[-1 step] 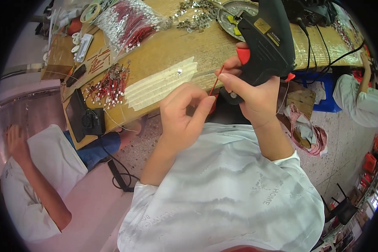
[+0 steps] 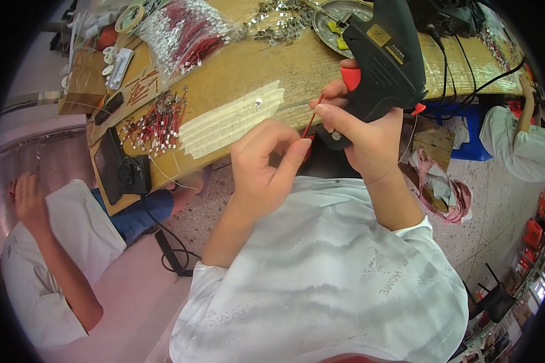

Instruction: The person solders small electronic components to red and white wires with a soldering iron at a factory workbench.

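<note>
A thin red wire (image 2: 312,121) stretches between my two hands in front of the table edge. My left hand (image 2: 265,158) is closed, its thumb and forefinger pinching the wire's lower end. Between the thumb and forefinger of my right hand (image 2: 369,139) is the wire's upper end. That same hand is wrapped round a black gun-shaped tool (image 2: 384,69) with a red trigger (image 2: 350,78); a fingertip shows beside the trigger. Part of the grip is hidden by the tool. A strip of ridged, cream-coloured material (image 2: 230,124) lies on the table left of the wire.
A pile of red wires with white connectors (image 2: 157,124) lies left, below a clear bag (image 2: 184,30) of similar pieces. Metal parts (image 2: 278,21) and a round metal dish (image 2: 318,27) stand at the back. A person (image 2: 60,254) sits left, another (image 2: 515,136) far right.
The hand of the person on the left has shifted slightly and its fingers have drawn in. My own hands, the wire and the tool hold almost the same place.
</note>
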`<state>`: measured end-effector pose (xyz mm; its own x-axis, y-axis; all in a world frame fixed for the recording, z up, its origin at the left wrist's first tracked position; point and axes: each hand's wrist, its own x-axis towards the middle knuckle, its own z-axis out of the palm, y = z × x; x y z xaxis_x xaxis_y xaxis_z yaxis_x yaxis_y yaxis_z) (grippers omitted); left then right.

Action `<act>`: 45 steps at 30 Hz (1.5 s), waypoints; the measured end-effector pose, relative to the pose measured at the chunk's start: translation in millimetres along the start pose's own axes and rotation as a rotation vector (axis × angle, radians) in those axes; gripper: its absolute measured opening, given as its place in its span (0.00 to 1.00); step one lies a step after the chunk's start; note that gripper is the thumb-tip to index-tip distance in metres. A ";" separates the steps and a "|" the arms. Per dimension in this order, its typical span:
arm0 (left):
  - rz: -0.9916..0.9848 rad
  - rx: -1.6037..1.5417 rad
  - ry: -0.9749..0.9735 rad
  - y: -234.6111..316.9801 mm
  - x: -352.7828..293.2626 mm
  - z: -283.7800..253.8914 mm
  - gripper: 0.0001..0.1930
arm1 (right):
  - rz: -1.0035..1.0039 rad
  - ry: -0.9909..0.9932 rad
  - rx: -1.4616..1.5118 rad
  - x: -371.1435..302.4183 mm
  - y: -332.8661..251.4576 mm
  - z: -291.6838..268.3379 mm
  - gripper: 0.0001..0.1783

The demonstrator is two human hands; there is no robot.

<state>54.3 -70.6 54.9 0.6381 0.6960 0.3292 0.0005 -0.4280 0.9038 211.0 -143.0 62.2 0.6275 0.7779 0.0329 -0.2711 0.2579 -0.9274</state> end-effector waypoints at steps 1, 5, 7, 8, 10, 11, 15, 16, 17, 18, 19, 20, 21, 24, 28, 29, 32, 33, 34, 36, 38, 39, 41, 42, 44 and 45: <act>0.007 0.009 -0.013 0.7 -1.1 -0.6 0.07 | 0.032 -0.012 0.012 -0.2 -2.1 -0.8 0.36; 0.012 -0.003 -0.034 -4.0 -3.8 -1.3 0.04 | 0.050 -0.039 0.027 -2.0 -2.3 -1.9 0.37; 0.026 -0.031 0.036 -0.2 -0.7 8.4 0.04 | 0.058 -0.068 0.003 -4.3 -0.2 -2.3 0.38; 0.041 -0.058 0.104 1.4 0.3 11.4 0.05 | 0.062 -0.096 -0.019 -5.3 0.7 -2.2 0.38; 0.025 -0.075 0.067 -2.2 -5.5 8.2 0.05 | 0.103 -0.125 -0.012 -11.6 0.4 -1.5 0.38; 0.011 -0.094 0.025 -4.0 -8.8 6.7 0.06 | 0.141 -0.149 -0.006 -14.9 -0.1 -1.5 0.38; -0.048 -0.133 -0.014 -7.9 -17.0 3.7 0.05 | 0.162 -0.103 -0.007 -19.7 5.4 -1.6 0.38; -0.049 -0.133 -0.009 -8.1 -18.7 2.8 0.05 | 0.120 -0.110 0.005 -21.4 6.3 -0.9 0.35; -0.074 -0.169 -0.011 -8.1 -21.1 2.1 0.06 | 0.079 -0.117 0.017 -22.7 6.9 -0.3 0.32; -0.098 -0.204 -0.013 -8.3 -22.3 1.2 0.06 | 0.081 -0.121 0.016 -23.1 6.2 0.5 0.32; -0.100 -0.204 -0.009 -8.9 -22.9 0.2 0.06 | 0.099 -0.128 -0.019 -23.3 5.2 1.3 0.32; -0.085 -0.197 0.008 -9.6 -23.6 -0.9 0.06 | 0.118 -0.136 -0.054 -23.4 5.0 2.0 0.32; -0.069 -0.190 0.024 -10.4 -23.3 -1.7 0.06 | 0.120 -0.138 -0.054 -22.7 6.2 2.8 0.32; -0.077 -0.238 0.188 -14.4 -27.1 3.5 0.06 | 0.114 -0.130 -0.037 -22.0 12.2 4.0 0.32; 0.040 -0.058 0.183 -22.2 -27.7 -6.1 0.06 | 0.118 -0.113 -0.097 -19.6 14.9 8.0 0.36; 0.063 -0.048 0.118 -19.9 -27.3 -6.4 0.07 | 0.125 -0.107 -0.097 -19.4 15.3 9.7 0.40; 0.074 -0.037 0.023 -16.6 -27.7 -7.9 0.07 | 0.122 -0.196 0.056 -18.3 19.2 8.4 0.41; 0.005 -0.121 0.084 -15.1 -29.7 -4.1 0.07 | 0.126 -0.198 0.056 -18.4 20.4 7.1 0.41; -0.064 -0.205 0.146 -14.7 -30.9 -2.4 0.07 | 0.111 -0.191 0.078 -18.3 21.4 5.2 0.42; -0.080 -0.219 0.143 -17.1 -30.5 -4.4 0.07 | 0.099 -0.184 0.100 -17.2 21.5 2.9 0.44; -0.094 -0.233 0.138 -17.7 -30.0 -5.9 0.08 | 0.081 -0.211 0.061 -15.3 19.6 2.7 0.45; -0.082 -0.219 0.111 -16.7 -28.7 -6.1 0.08 | 0.083 -0.210 0.060 -15.8 20.1 3.3 0.45; -0.070 -0.205 0.083 -16.9 -27.4 -7.6 0.08 | 0.179 -0.214 0.074 -17.4 21.1 5.0 0.45; -0.025 -0.141 0.031 -17.8 -26.6 -10.0 0.08 | 0.181 -0.213 0.073 -17.3 20.8 5.5 0.45; 0.019 -0.078 -0.021 -17.9 -27.3 -10.1 0.08 | 0.131 -0.212 -0.052 -16.5 19.8 6.5 0.44; -0.031 -0.158 0.049 -17.0 -28.4 -7.5 0.08 | 0.131 -0.213 -0.051 -16.1 20.3 7.3 0.44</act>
<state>30.4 -78.8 32.3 0.6012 0.7364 0.3103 -0.1039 -0.3130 0.9441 190.1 -146.1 45.6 0.4201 0.9073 -0.0166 -0.2993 0.1213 -0.9464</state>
